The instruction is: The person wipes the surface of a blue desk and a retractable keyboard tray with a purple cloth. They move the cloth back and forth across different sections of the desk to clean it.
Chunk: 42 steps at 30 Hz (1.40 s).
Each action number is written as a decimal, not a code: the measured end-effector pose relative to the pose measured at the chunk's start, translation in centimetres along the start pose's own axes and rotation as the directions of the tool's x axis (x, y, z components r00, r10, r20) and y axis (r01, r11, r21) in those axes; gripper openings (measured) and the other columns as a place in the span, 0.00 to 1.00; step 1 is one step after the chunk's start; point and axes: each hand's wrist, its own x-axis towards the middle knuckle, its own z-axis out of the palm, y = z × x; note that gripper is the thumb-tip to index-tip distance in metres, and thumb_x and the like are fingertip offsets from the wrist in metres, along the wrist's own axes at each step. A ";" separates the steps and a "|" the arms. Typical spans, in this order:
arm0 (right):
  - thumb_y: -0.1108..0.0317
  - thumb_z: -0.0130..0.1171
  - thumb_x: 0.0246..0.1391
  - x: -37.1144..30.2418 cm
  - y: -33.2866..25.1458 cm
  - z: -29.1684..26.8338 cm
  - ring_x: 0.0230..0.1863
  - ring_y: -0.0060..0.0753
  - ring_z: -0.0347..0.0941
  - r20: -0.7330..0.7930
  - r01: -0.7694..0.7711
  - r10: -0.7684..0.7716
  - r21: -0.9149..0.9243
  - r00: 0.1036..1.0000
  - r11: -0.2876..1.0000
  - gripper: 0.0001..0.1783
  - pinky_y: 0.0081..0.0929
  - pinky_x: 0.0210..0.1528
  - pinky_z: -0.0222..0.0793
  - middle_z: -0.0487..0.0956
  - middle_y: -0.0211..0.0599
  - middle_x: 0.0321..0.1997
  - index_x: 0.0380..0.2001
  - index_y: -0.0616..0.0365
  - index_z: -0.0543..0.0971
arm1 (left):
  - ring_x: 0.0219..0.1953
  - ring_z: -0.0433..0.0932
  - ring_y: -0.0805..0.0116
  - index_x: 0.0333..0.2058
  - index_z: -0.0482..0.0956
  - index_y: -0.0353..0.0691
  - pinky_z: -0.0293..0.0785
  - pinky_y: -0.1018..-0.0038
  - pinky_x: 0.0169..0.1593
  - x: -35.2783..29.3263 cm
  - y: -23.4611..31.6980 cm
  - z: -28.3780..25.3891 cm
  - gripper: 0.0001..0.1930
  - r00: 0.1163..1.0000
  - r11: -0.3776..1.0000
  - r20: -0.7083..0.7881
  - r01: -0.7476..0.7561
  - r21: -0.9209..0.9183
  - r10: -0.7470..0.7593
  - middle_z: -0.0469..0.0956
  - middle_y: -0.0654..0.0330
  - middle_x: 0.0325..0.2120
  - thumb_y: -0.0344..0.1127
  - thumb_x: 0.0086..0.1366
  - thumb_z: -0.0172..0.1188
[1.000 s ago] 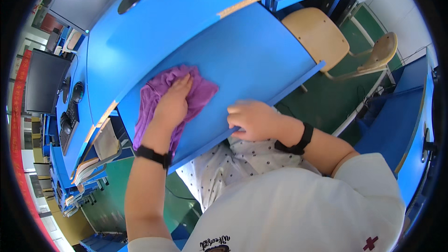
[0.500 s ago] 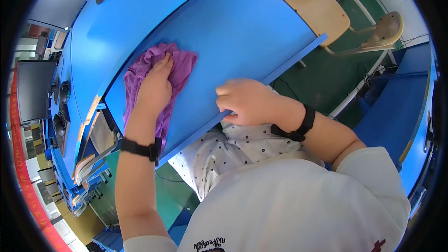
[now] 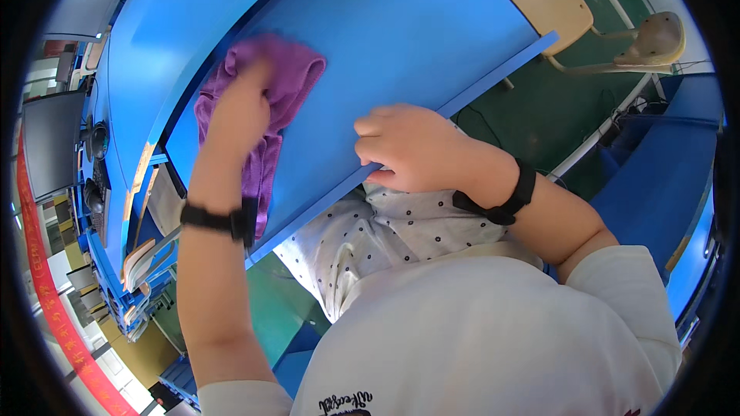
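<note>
Our left hand (image 3: 239, 112) presses flat on the purple cloth (image 3: 281, 100) atop the blue desk (image 3: 401, 31). Our right hand (image 3: 412, 146) grips the desk's near edge, just beside the cloth.

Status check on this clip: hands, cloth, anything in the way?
Left hand flat on purple cloth, pressing it to blue desk. Right hand grips desk's near edge. Nothing else on the desktop.
</note>
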 end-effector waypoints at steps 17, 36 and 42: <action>0.65 0.70 0.39 0.5 -0.3 0.3 0.37 0.38 0.70 -0.020 0.019 -0.019 0.000 1.000 1.000 0.13 0.36 0.38 0.69 0.70 0.31 0.31 0.22 0.54 0.75 | 0.68 0.64 0.55 0.64 0.67 0.35 0.61 0.66 0.70 4.3 0.3 -1.6 0.33 0.990 0.984 0.061 0.119 0.136 -0.128 0.64 0.47 0.67 0.20 0.57 0.44; 0.69 0.71 0.37 0.1 -0.6 -0.3 0.34 0.38 0.69 -0.012 -0.014 0.014 0.015 1.000 1.000 0.12 0.37 0.37 0.68 0.68 0.32 0.30 0.23 0.53 0.75 | 0.71 0.60 0.53 0.67 0.63 0.37 0.56 0.66 0.72 5.9 1.1 -1.4 0.35 0.985 0.979 0.124 0.096 0.179 -0.119 0.60 0.49 0.69 0.26 0.58 0.50; 0.66 0.70 0.38 0.2 -0.5 -0.5 0.37 0.38 0.71 0.025 -0.010 0.009 0.021 1.000 1.000 0.11 0.37 0.38 0.70 0.71 0.31 0.31 0.22 0.54 0.76 | 0.70 0.62 0.55 0.66 0.66 0.36 0.59 0.66 0.71 3.7 2.2 -1.2 0.32 0.989 0.987 0.123 0.062 0.151 -0.081 0.62 0.49 0.68 0.28 0.60 0.50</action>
